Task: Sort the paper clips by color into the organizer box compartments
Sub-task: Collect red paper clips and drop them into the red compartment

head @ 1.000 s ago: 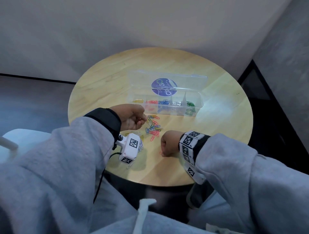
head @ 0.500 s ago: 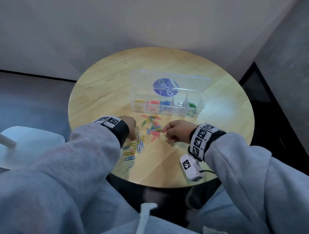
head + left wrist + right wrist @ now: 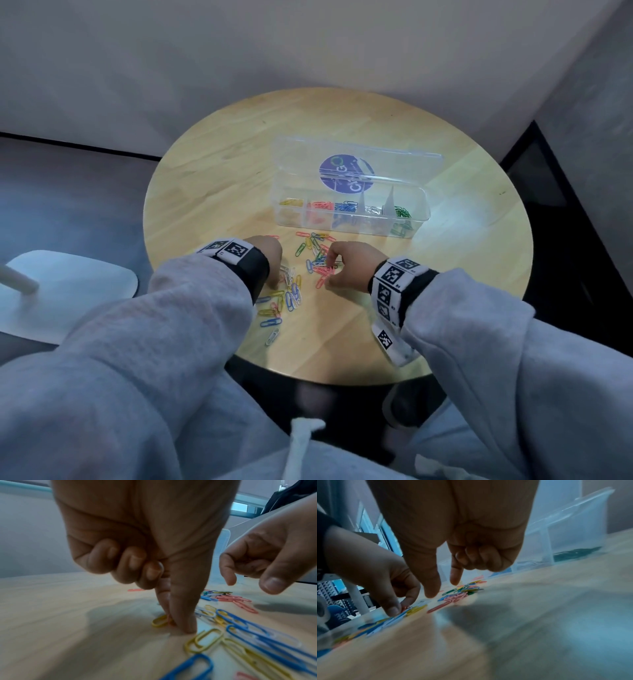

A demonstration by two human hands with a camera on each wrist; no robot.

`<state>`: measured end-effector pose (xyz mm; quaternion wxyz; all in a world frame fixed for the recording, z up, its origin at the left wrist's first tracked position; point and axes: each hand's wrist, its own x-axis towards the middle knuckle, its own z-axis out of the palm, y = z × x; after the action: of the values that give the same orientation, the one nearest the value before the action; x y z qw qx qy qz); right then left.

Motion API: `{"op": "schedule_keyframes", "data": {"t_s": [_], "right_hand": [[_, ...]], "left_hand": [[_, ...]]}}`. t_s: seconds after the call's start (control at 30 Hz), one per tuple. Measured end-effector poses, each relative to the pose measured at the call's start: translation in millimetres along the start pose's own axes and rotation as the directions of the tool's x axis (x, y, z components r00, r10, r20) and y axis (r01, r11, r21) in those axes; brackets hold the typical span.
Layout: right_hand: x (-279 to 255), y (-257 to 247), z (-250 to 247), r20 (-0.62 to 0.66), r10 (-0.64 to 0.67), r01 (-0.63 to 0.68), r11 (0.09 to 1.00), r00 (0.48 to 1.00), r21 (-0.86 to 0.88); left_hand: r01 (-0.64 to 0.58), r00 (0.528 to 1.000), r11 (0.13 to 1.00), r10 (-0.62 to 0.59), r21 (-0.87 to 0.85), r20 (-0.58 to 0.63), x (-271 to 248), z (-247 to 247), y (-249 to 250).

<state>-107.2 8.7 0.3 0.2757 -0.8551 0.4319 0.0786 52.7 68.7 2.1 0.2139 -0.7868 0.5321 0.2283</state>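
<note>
round wooden table [image 3: 219, 178] at centre, pale grain, dark edge and dark base beneath at 6 o'clock. white chair seat [image 3: 68, 291] at 9 o'clock, low beside the table, with a pale rod [image 3: 13, 279] crossing its left edge. grey sweatshirt sleeves [image 3: 137, 359] filling 6 to 8 o'clock and 4 o'clock, white drawstring [image 3: 301, 442] hanging at 6 o'clock. wrist bands with black-and-white square markers [image 3: 394, 277] at 4 o'clock and at 8 o'clock. plain pale wall [image 3: 274, 51] at 12 o'clock.

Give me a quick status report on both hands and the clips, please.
Left hand pinching a yellow clip on the table. Right hand above the pink clips, holding nothing. Box open, nothing blocking.
</note>
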Motion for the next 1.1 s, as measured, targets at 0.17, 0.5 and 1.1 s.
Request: {"op": "schedule_keyframes", "data": {"t_s": [0.17,0.5,1.1], "right_hand": [[2,-4,4,0.063,-0.042,0.051,0.986,0.997,-0.160],[5,-2,7,0.075,-0.042,0.050,0.993,0.996,-0.109],[-2,-1,4,0.179,-0.028,0.055,0.988,0.983,-0.148]], "left_hand": [[0.000,1.000,1.000,0.000,0.012,0.012,1,1,2],[-0.014,1.000,0.997,0.012,0.072,0.028,4,0,6],[-0.033,0.994,0.478,0.108,-0.878,0.022,-23,-32,-15]]}}
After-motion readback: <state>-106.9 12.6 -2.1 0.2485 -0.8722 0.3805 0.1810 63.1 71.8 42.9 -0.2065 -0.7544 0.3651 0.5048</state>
